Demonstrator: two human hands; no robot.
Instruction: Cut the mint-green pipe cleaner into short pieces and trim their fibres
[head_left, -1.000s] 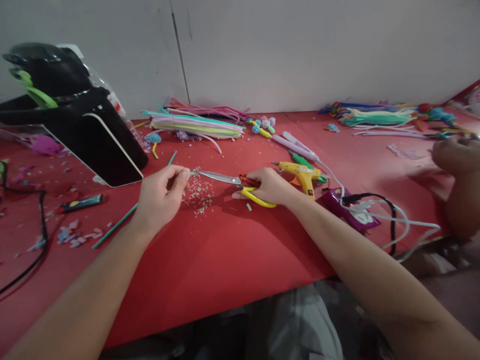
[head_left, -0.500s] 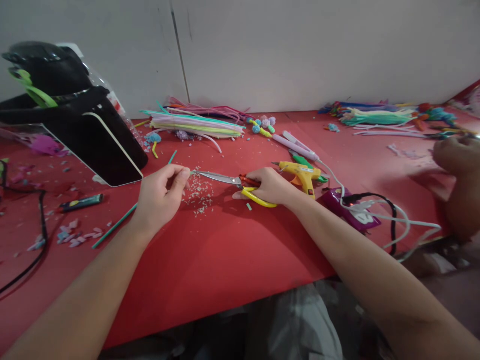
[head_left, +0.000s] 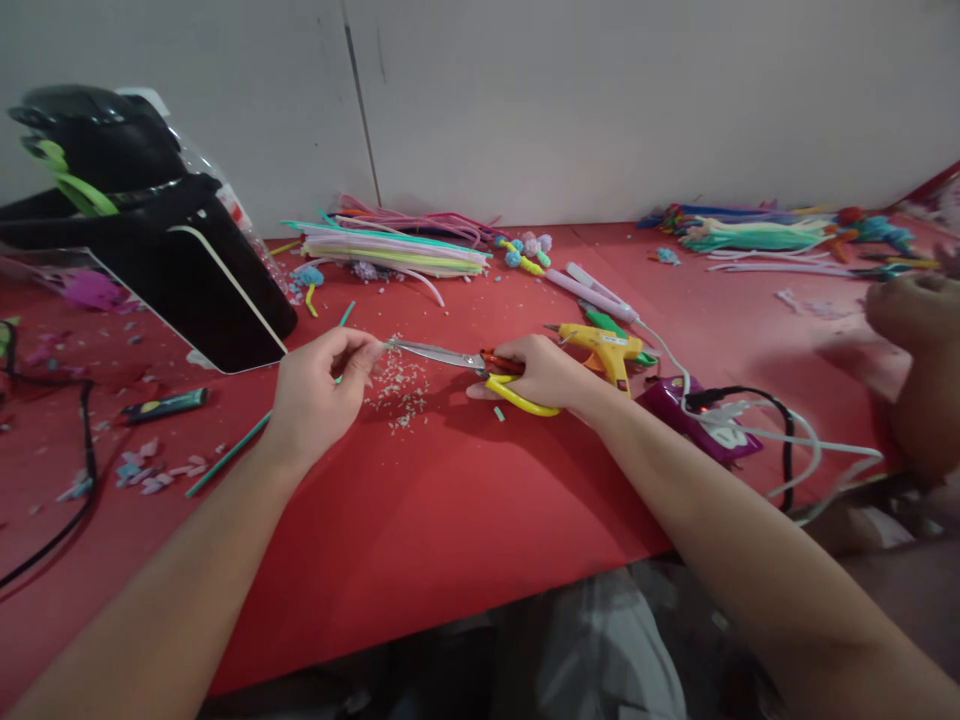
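Note:
My left hand (head_left: 319, 390) pinches the end of a thin green pipe cleaner (head_left: 225, 455) that trails back to the lower left across the red table (head_left: 420, 520). My right hand (head_left: 544, 375) grips scissors (head_left: 480, 370) with yellow and red handles; their blades point left and meet the green tip at my left fingertips. A small heap of pale clippings (head_left: 397, 385) lies under the blades.
A yellow glue gun (head_left: 604, 350) with cables and a purple power strip (head_left: 701, 420) sits right of my hand. Pipe cleaner bundles (head_left: 394, 250) lie at the back, a black bag (head_left: 172, 260) at left. Another person's hand (head_left: 911, 310) is at the far right.
Almost nothing has changed. My left hand has shifted slightly and its fingers sit a little tighter on the green tip; the scissors stay in place.

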